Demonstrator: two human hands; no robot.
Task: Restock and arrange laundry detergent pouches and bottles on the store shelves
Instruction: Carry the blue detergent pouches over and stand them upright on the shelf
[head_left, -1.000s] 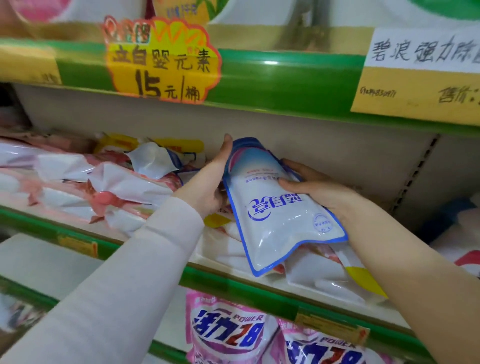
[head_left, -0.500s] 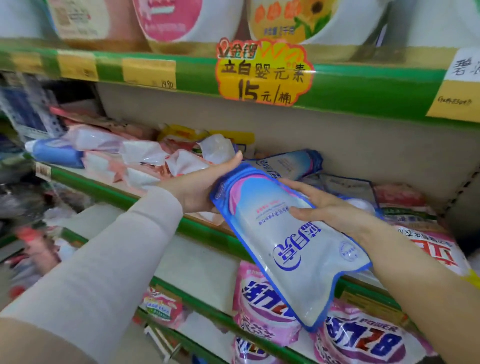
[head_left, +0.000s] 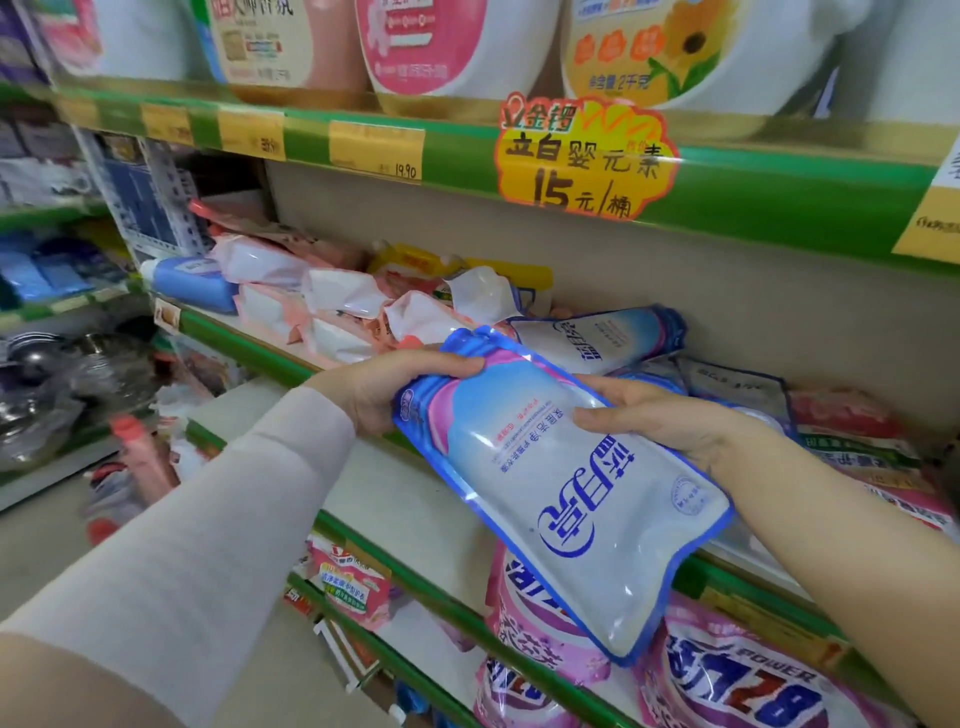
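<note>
A blue-edged white detergent pouch (head_left: 566, 488) with blue lettering hangs in front of the middle shelf (head_left: 249, 348), tilted with its top to the upper left. My left hand (head_left: 384, 387) grips its top end, thumb across the upper edge. My right hand (head_left: 660, 415) holds its right side, thumb on the front face and fingers behind. A second pouch of the same kind (head_left: 602, 338) lies flat on the shelf just behind it. Pink and white pouches (head_left: 332, 306) are piled on the shelf to the left.
Large white tubs (head_left: 431, 47) stand on the top shelf above a yellow price sign (head_left: 582, 161). Pink bags (head_left: 737, 680) sit on the lower shelf under the pouch. A blue bottle (head_left: 192, 283) lies at the shelf's left end. Red-printed pouches (head_left: 857, 441) lie to the right.
The pouch has come out from the shelf toward me and lower, still in both hands. The view has swung left, bringing the left shelves and the top tubs into sight.
</note>
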